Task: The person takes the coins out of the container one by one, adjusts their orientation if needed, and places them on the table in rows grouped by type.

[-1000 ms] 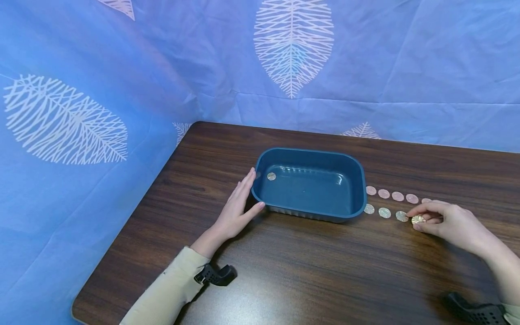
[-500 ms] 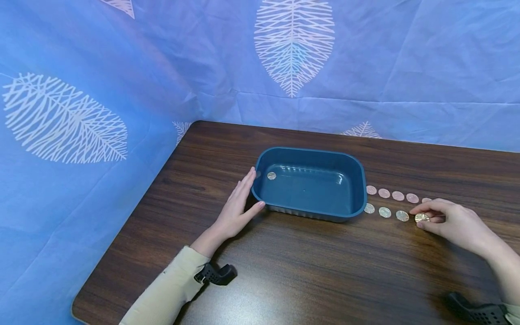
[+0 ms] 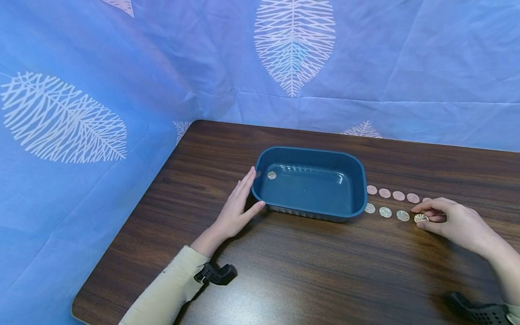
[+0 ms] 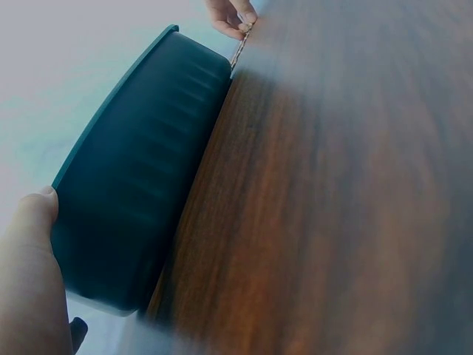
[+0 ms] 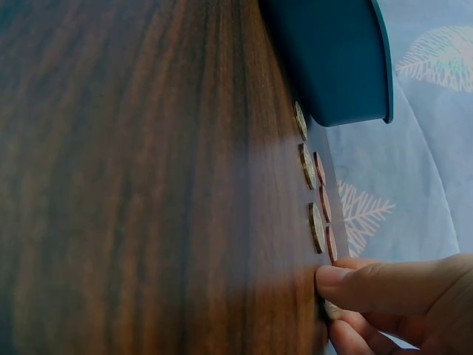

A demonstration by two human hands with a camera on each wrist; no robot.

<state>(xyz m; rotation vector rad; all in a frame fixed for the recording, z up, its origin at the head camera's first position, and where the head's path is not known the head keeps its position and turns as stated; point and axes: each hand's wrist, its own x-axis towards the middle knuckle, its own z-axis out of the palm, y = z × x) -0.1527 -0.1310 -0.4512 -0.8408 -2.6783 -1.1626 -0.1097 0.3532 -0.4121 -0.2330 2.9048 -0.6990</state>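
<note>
A blue plastic bin [image 3: 304, 198] stands on the wooden table, one silvery coin [image 3: 271, 175] lying inside near its left end. My left hand [image 3: 236, 212] rests against the bin's left end with straight fingers, its thumb at the near rim. To the right of the bin, my right hand [image 3: 457, 221] pinches a gold-toned coin [image 3: 421, 218] between thumb and fingers, low at the tabletop. This coin is at the right end of a front row of silvery coins [image 3: 385, 212]. Behind runs a row of copper-coloured coins [image 3: 398, 195], its right end partly hidden by my right hand.
The dark wood table [image 3: 317, 271] has its left edge beyond my left arm. Blue cloth [image 3: 162, 54] with white leaf prints hangs behind and to the left. A black wrist strap [image 3: 215, 274] is on my left wrist.
My right hand has shifted slightly to the right with the gold-toned coin, widening the gap to the neighbouring silvery coin. My left hand and the bin have stayed in place.
</note>
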